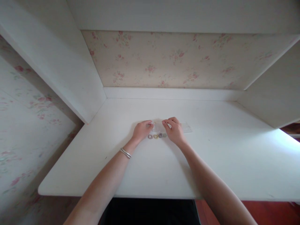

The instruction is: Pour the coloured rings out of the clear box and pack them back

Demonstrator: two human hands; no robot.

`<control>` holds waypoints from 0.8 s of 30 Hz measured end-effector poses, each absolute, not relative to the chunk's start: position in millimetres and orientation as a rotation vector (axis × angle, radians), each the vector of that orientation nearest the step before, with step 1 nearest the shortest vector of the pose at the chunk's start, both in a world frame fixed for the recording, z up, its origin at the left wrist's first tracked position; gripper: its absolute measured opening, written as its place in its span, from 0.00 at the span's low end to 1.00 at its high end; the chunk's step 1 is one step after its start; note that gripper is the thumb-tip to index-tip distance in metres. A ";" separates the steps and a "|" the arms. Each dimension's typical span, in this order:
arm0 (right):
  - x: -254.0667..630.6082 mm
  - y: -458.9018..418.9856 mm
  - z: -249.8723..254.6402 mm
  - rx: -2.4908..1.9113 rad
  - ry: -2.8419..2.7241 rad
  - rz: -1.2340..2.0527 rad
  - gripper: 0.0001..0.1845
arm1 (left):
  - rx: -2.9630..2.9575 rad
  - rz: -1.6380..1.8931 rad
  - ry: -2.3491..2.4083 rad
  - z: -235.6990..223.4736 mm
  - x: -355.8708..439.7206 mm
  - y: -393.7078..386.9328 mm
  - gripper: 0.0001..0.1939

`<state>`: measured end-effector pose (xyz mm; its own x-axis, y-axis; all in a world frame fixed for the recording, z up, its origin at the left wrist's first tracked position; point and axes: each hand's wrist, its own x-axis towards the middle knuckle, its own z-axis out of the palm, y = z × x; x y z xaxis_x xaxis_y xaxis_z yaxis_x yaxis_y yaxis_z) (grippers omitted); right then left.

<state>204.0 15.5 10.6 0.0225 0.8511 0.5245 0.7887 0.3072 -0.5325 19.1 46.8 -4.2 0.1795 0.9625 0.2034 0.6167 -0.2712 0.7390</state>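
A small clear plastic bag [158, 126] is spread between my two hands just above the white desk. My left hand [142, 129] pinches its left edge, thumb and fingers together. At its upper right, the fingertips of my right hand [173, 128] are closed on the bag. Directly below lie several small round pieces in a row: a pinkish ring-like one [150, 137], a gold-coloured one [156, 136], and dark and greyish ones [160, 135] by my right hand. Too small to name for certain, they look like rings or coins. Another clear flat plastic piece [187, 127] shows beyond my right hand.
The white desk [225, 150] has a low back ledge [173, 93] and upright side panels, the left panel [77, 78] standing close. A shelf [182, 15] overhangs the back. A black seat [152, 212] is below the front edge.
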 end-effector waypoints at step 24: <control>207.5 10.4 5.4 -1.470 -1.672 0.143 0.17 | 2.433 0.674 1.241 12.0 -15.0 -5.2 0.08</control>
